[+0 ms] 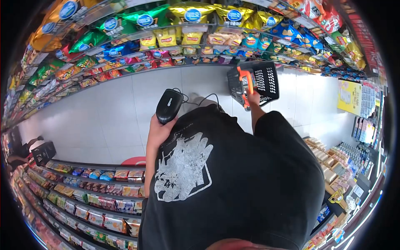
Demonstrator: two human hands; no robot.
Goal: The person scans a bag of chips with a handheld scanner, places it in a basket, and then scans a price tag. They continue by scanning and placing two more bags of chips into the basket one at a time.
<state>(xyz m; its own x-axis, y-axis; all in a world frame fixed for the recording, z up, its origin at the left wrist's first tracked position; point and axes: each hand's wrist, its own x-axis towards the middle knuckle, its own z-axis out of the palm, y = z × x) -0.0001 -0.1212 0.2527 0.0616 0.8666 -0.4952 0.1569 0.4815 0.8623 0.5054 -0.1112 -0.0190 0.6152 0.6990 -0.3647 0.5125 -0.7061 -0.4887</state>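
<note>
Both reaching forward, elbows bent. Left hand (159,130) grip wrapped around scanner (168,106). Right hand (253,100) grip clenched on handle (246,79) of basket (266,81), contents unseen.

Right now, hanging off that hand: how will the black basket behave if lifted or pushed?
Basket looks stiff: its moulded mesh walls hold shape. Probably light: it seems empty and hangs from the right hand by one orange handle. Hung so, it would likely swing and tilt easily.
</note>
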